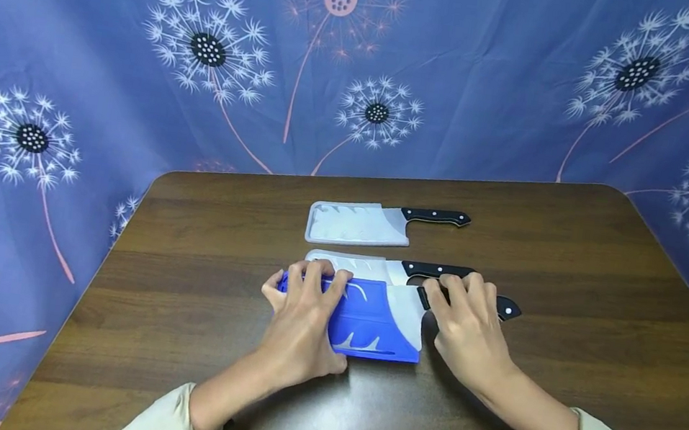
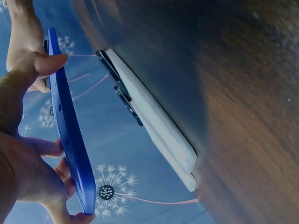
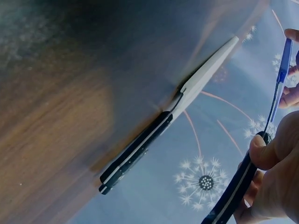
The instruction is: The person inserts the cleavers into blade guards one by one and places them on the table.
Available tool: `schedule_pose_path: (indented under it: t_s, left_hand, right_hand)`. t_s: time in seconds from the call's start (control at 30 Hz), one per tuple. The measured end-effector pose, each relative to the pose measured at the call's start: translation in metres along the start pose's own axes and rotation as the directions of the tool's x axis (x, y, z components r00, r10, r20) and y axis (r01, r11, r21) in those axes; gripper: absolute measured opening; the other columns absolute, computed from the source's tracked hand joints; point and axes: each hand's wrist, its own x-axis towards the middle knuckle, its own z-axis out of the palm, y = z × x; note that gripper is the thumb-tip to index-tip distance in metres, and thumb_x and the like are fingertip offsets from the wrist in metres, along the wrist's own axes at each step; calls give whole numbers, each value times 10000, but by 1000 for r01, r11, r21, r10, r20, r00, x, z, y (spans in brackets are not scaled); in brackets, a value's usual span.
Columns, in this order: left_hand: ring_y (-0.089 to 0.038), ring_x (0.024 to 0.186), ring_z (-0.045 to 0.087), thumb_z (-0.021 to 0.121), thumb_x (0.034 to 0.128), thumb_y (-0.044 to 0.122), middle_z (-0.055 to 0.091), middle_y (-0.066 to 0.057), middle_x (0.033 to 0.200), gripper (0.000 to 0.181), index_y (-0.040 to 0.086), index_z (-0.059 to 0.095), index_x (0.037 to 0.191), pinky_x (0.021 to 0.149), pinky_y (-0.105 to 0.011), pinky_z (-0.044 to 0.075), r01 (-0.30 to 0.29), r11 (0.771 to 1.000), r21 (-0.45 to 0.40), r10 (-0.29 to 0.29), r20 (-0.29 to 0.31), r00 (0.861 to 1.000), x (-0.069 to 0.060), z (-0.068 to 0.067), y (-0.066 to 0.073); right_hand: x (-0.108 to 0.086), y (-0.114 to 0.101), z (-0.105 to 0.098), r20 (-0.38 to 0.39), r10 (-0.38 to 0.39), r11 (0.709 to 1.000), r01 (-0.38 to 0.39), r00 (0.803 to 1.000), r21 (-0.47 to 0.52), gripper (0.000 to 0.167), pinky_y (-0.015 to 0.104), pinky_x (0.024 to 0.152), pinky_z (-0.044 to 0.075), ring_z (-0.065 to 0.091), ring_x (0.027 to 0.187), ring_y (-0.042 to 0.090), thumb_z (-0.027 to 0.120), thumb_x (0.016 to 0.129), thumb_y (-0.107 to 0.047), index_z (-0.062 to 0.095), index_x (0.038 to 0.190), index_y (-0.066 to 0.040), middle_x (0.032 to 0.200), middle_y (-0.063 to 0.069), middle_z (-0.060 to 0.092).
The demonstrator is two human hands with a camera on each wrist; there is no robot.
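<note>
A cleaver with a black riveted handle (image 3: 232,190) has its blade (image 1: 405,310) partly inside a blue plastic blade cover (image 1: 364,317). My left hand (image 1: 303,311) grips the cover across its left part, fingers on the far edge and thumb at the near edge. The right hand (image 1: 467,326) holds the handle. In both wrist views the cleaver and cover are raised off the table. Behind them lie a knife in a white cover (image 1: 354,265), partly hidden by the blue cover and my hands, and a cleaver in a white cover (image 1: 350,224) farther back.
The brown wooden table (image 1: 195,253) has rounded far corners. A blue cloth (image 1: 480,80) with a dandelion print hangs behind and beside it. Both white-covered knives lie with their handles to the right.
</note>
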Motion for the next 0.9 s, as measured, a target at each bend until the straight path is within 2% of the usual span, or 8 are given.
schedule_pose_path:
  t_s: [0.2,0.37,0.5,0.63,0.77,0.9]
  left_hand:
    - [-338,1169,336,931,367,323,436,-128,1232,1051,111,517,1309,901,-679,131,-7,1000,-21,7,1,1000,0,-2,2]
    - [-327,1167,338,924,364,354,431,-106,1226,1050,122,522,1306,907,-674,137,24,1000,-12,-24,23,999,1,-1,5]
    - [-316,1156,344,907,351,348,430,-92,1221,1042,128,522,1294,922,-677,138,46,999,-1,-46,41,998,2,1,8]
    - [-316,1171,342,901,370,328,431,-106,1249,1059,120,500,1327,937,-679,128,33,999,4,-34,43,999,6,0,9]
    - [-312,1167,348,895,389,336,429,-119,1267,1073,128,479,1355,936,-661,137,26,1000,16,-27,61,998,10,-2,10]
    - [-316,1173,356,901,397,354,434,-128,1272,1068,144,475,1354,928,-652,167,39,999,32,-42,98,994,12,-1,10]
  right_hand:
    - [1,-4,1,-47,6,1000,-6,999,3,357,462,589,302,432,746,379,533,667,169,595,1005,73,891,223,526]
    - [2,-8,5,-83,14,999,-11,996,34,389,457,576,283,423,733,379,527,634,182,593,998,63,881,210,516]
    - [1,-10,5,-30,40,999,-40,999,23,395,446,586,299,427,745,368,556,638,191,595,1005,50,890,198,513]
    - [2,-8,0,48,78,997,-77,996,-7,420,452,607,342,439,766,365,627,641,201,601,1028,42,910,202,522]
    - [3,-4,-6,96,95,995,-95,991,-6,496,447,616,370,453,772,355,699,602,209,632,1062,35,926,215,543]
    - [4,-1,-9,136,96,995,-98,986,6,502,450,641,386,461,783,341,682,621,216,664,1087,30,930,207,555]
